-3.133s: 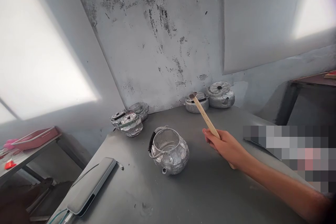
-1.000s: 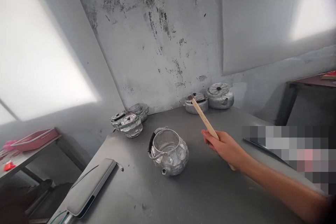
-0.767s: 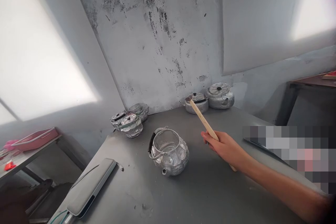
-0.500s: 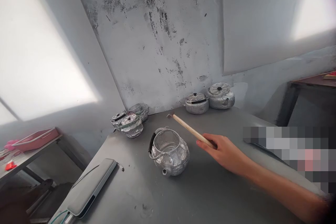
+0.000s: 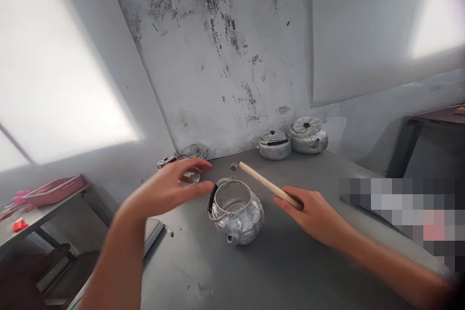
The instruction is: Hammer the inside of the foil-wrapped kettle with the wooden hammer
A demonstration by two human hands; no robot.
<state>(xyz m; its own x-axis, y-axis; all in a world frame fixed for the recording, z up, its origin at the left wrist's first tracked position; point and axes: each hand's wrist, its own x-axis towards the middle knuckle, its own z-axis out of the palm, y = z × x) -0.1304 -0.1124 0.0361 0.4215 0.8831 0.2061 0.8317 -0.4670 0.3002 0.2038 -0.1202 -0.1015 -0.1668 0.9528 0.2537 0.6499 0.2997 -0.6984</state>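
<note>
Gripping the hammer, the right hand flanks the kettle; left hand spread beside it.

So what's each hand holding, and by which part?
The right hand grips the hammer by the lower end of its wooden handle. The left hand holds nothing; it hovers open beside the lidless kettle.

Grey table bears open kettle, lidded kettles
</note>
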